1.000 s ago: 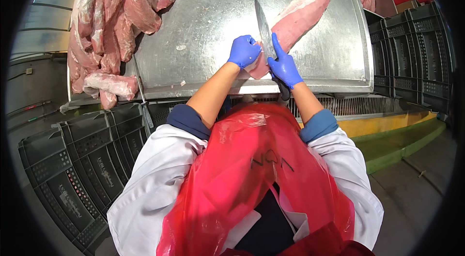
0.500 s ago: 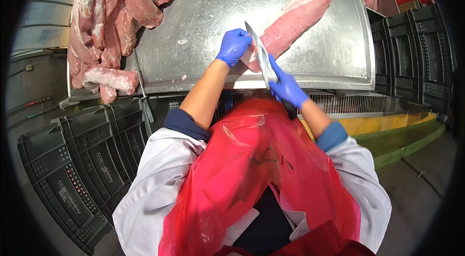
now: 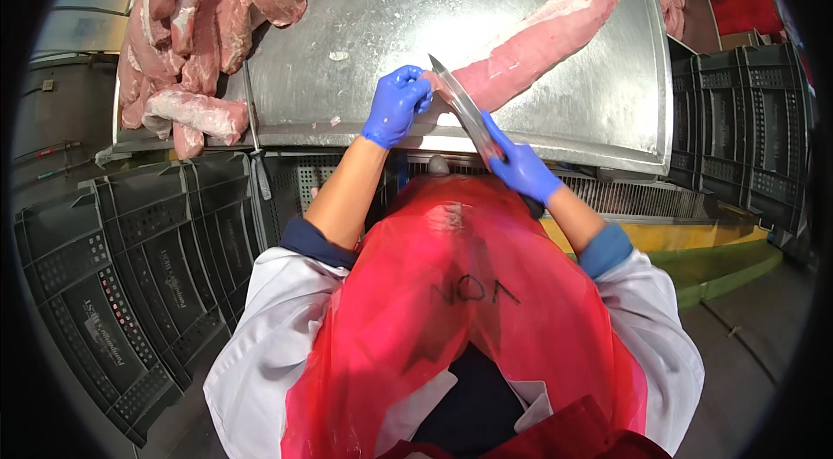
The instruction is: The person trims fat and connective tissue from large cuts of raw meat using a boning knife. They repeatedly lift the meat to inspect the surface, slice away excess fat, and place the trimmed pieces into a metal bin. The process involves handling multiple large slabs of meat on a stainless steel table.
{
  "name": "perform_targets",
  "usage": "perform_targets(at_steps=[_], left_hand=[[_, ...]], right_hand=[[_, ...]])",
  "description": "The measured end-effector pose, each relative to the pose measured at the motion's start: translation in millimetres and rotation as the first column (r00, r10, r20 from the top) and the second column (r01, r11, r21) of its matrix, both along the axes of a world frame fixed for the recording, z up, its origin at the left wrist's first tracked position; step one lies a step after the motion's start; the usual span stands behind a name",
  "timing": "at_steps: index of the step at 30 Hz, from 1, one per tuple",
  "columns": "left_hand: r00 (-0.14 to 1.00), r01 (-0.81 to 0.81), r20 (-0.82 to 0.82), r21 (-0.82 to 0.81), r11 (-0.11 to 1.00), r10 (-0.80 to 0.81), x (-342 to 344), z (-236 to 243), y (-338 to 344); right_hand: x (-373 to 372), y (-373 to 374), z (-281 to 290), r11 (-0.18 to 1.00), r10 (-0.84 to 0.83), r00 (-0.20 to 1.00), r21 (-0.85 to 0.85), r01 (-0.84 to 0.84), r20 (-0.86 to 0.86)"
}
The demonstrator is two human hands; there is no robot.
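A long pink pork loin [image 3: 529,47] lies slantwise on the metal table, its near end toward my hands. My left hand [image 3: 399,103], in a blue glove, is closed with its fingers pinching a small flap at that end. My right hand [image 3: 526,171], also gloved in blue, is wrapped round the handle of a long knife [image 3: 469,113]. The blade points up and to the left, its flat crossing right beside the pinched flap. Whether the edge touches the meat I cannot tell.
Several more pieces of meat [image 3: 204,12] are heaped at the table's left. A thin metal rod with a handle [image 3: 252,116] leans at the front edge of the table [image 3: 347,116]. Dark crates [image 3: 130,285] stand left and right. A bin with meat [image 3: 668,3] is at far right.
My left hand has moved left and slightly down, drawing the flap away from the loin's body. The knife has shifted a little left and lies more slanted. The whole view has shifted slightly.
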State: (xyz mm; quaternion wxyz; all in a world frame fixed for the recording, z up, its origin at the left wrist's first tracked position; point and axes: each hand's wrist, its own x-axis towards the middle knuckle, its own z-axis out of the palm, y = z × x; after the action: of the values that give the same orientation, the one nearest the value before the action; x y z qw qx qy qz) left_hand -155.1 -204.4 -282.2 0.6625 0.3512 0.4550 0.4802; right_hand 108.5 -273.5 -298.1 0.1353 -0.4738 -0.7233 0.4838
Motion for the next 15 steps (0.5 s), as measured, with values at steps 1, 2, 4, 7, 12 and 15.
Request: perform_targets(at_steps=[1,2,4,7,12,15], left_hand=[[1.0,-0.005,-0.011,0.023,1.0,0.005,-3,2,-10],[1.0,-0.005,-0.019,0.053,0.999,0.006,-5,6,-18],[0.976,-0.088,0.2,-0.026,0.996,0.091,-24,21,-37],[0.961,-0.274,0.026,-0.012,0.962,0.274,-82,61,-76],[0.876,-0.283,-0.417,-0.04,0.958,0.242,-162,67,-144],[0.708,-0.489,-0.651,-0.172,0.855,0.275,-206,5,-182]], right_hand=[[-14,21,13,0.998,0.007,0.997,-0.057,-0.003,0.075],[-32,43,24,0.99,0.005,0.998,-0.141,0.003,0.059],[-53,79,1,0.996,0.075,0.997,-0.047,-0.074,0.02],[-37,86,0,0.972,0.203,0.979,0.121,-0.201,-0.004],[128,170,33,0.976,-0.154,0.987,0.163,0.145,0.047],[230,266,49,0.891,-0.449,0.866,0.184,0.414,0.221]])
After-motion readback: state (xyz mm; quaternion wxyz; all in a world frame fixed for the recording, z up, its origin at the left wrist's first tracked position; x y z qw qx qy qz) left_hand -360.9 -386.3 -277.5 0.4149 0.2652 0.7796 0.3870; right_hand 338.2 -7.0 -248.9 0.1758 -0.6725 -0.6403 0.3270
